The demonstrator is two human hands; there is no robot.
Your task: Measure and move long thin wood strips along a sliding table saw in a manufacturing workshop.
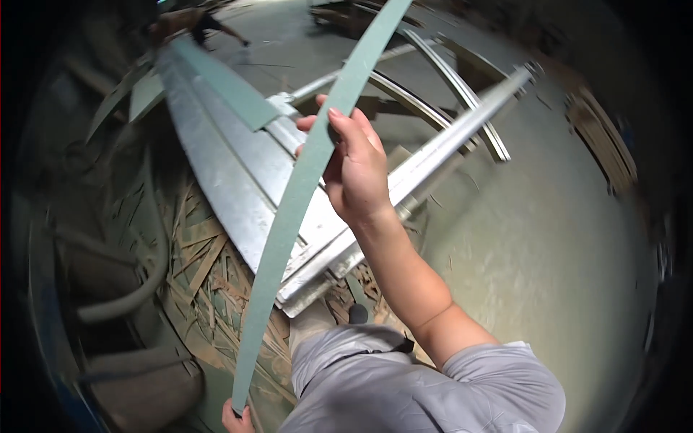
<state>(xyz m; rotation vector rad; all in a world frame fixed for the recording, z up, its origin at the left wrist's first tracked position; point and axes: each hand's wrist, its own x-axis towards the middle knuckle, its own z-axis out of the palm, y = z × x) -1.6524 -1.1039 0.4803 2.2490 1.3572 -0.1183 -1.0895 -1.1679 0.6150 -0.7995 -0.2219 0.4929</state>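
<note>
A long, thin green strip of board (289,209) runs from the lower left up to the top centre, bent by the lens. My right hand (354,169) grips it around the middle, fingers wrapped over its edge. My left hand (234,420) holds the strip's lower end at the bottom edge of the picture; only the fingers show. Under the strip lies a metal saw table (216,166) with a long aluminium rail (447,137).
A heap of thin wood offcuts (206,289) lies on the floor by the table. A grey hose (137,289) curves at the left. Another green board (224,83) rests on the metal table. A person (191,22) bends down far off. Concrete floor (548,245) spreads to the right.
</note>
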